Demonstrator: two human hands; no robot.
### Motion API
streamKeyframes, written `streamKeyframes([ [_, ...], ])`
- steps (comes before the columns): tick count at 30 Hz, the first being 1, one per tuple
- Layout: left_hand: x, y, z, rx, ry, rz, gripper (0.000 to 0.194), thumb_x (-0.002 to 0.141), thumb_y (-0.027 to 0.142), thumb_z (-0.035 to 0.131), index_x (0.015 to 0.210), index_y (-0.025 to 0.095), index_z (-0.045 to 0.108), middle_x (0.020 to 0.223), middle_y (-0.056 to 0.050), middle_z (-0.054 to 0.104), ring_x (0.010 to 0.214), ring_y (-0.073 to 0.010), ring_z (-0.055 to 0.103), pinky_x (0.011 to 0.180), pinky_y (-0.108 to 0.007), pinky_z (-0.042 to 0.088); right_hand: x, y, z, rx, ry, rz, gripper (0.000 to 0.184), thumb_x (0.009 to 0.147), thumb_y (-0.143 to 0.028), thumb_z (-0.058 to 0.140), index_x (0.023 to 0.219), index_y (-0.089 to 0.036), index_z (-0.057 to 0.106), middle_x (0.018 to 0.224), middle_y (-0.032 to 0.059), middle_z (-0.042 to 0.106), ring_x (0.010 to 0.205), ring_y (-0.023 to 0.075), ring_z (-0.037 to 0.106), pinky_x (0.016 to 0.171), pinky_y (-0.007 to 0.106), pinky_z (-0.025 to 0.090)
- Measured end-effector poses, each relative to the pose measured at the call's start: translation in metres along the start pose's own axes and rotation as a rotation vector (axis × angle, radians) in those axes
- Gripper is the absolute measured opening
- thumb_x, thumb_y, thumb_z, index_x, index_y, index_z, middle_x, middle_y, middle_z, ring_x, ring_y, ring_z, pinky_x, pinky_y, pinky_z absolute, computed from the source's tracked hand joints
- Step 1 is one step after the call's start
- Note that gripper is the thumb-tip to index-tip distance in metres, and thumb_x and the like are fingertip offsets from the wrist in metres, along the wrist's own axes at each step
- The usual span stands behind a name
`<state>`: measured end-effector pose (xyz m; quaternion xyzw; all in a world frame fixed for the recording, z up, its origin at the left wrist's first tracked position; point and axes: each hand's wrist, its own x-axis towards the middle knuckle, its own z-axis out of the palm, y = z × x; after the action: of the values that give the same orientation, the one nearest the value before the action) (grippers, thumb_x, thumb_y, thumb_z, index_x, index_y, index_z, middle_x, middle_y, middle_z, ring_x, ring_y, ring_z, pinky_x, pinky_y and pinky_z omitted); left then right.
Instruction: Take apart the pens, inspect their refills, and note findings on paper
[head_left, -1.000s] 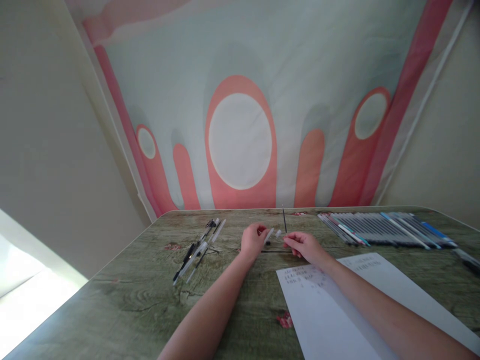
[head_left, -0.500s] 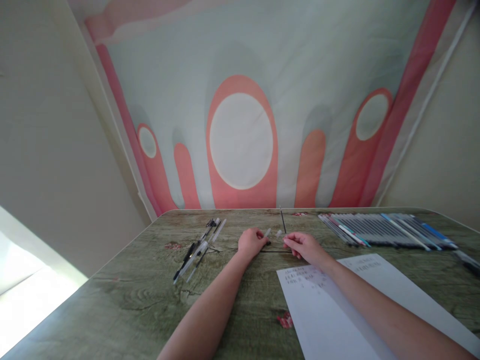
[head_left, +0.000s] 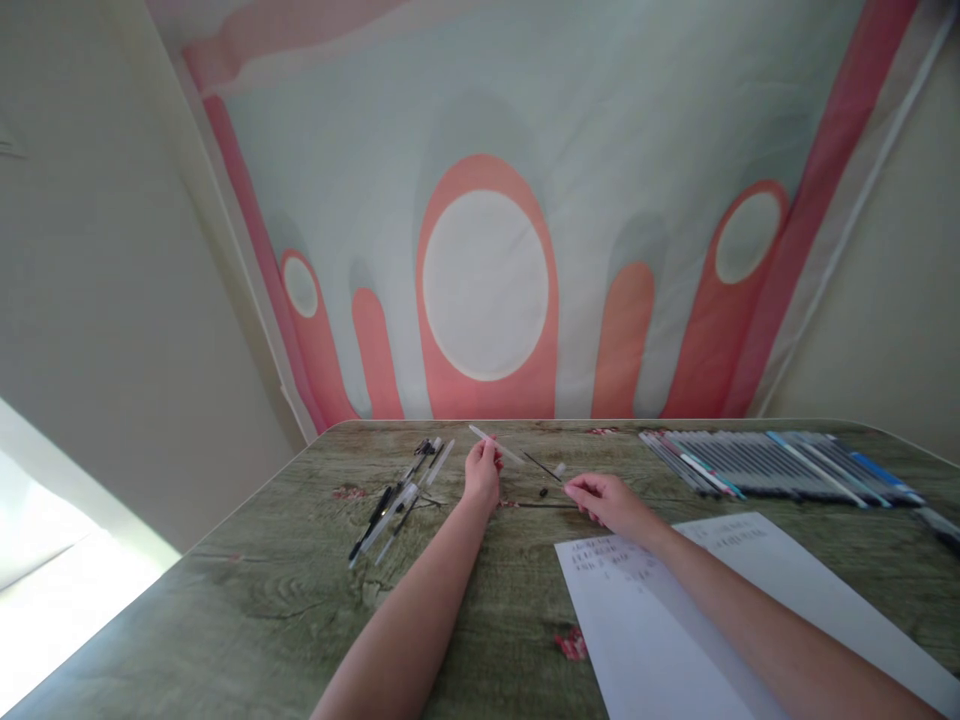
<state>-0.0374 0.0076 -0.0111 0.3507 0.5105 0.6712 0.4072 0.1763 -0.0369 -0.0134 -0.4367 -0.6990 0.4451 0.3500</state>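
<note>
My left hand (head_left: pixel 482 473) is closed on a clear pen barrel (head_left: pixel 507 452), which is tilted with its right end toward the other hand. Between the fingertips of my right hand (head_left: pixel 602 498) is a thin dark pen refill (head_left: pixel 541 466), slanting up to the left. Its far tip is close to the barrel's right end; whether they touch I cannot tell. On the table between the hands lie a small black piece (head_left: pixel 543 492) and a small clear cap (head_left: pixel 559 469). My right forearm passes over a sheet of paper (head_left: pixel 675 620) with handwriting.
To the left lies a loose group of pens and pen parts (head_left: pixel 394 505). A long row of pens (head_left: pixel 772 465) fills the table's back right. A dark object (head_left: pixel 941 528) sits at the right edge. Behind the wood-patterned table (head_left: pixel 285 600) hangs a pink and pale backdrop (head_left: pixel 487 395).
My left hand has lifted the clear barrel off the table and turned it toward the refill. The refill, upright before, has tipped over to the left in my right hand.
</note>
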Motion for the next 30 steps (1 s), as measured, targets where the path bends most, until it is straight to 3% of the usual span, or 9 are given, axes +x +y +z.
streamKeyframes([
  [5, 0.008, -0.004, -0.004, -0.327, 0.074, -0.088, 0.003, 0.079, 0.015, 0.048, 0.08, 0.013, 0.05, 0.068, -0.002, 0.055, 0.053, -0.0036, 0.049, 0.055, -0.016, 0.043, -0.001, -0.003, 0.0, -0.089, 0.031, -0.101, 0.029, 0.075, -0.043, 0.048, 0.073, -0.017, 0.062, 0.058, -0.0009, 0.055, 0.053, 0.0109, 0.047, 0.049, 0.021, 0.035],
  [11, 0.01, -0.006, -0.006, -0.502, 0.1, -0.157, 0.005, 0.08, 0.01, 0.046, 0.077, 0.013, 0.049, 0.068, -0.002, 0.054, 0.05, -0.0032, 0.049, 0.053, -0.016, 0.044, -0.001, -0.003, 0.001, -0.088, 0.046, -0.112, 0.029, 0.075, -0.041, 0.047, 0.074, -0.017, 0.063, 0.061, -0.0006, 0.056, 0.056, 0.0116, 0.047, 0.053, 0.022, 0.035],
  [30, 0.0, -0.004, 0.001, -0.433, 0.022, -0.122, 0.011, 0.076, 0.018, 0.052, 0.085, 0.013, 0.05, 0.07, -0.002, 0.057, 0.05, -0.0034, 0.049, 0.052, -0.016, 0.041, 0.001, 0.003, 0.0, -0.099, 0.075, -0.129, 0.032, 0.076, -0.042, 0.047, 0.077, -0.015, 0.064, 0.066, 0.0012, 0.061, 0.061, 0.0135, 0.05, 0.057, 0.023, 0.037],
])
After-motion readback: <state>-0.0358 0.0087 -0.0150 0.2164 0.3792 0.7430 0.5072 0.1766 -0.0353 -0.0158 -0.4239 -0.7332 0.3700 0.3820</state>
